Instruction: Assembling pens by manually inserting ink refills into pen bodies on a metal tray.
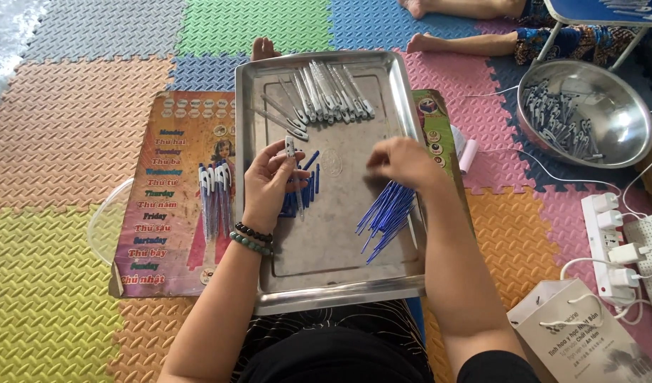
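Colourful rectangular poster (173, 191) under tray; white paper bag (585, 337) bottom right.

Pen barrel (290, 147): white, upright, pinched in left hand (269, 181).
Refills (386, 213): blue bundle, fanned on tray (326, 248), under right hand (404, 163).

Soft, even daylight; glare whitens the floor at ten o'clock, and the right hand (404, 162) is motion-blurred.

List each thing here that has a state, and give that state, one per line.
Left hand: gripping a white pen barrel, upright.
Right hand: blurred, over the loose blue refills.
Rectangular steel tray: holds pen parts.
Round steel bowl: partly filled with pen parts.
White power strip: plugs inserted.
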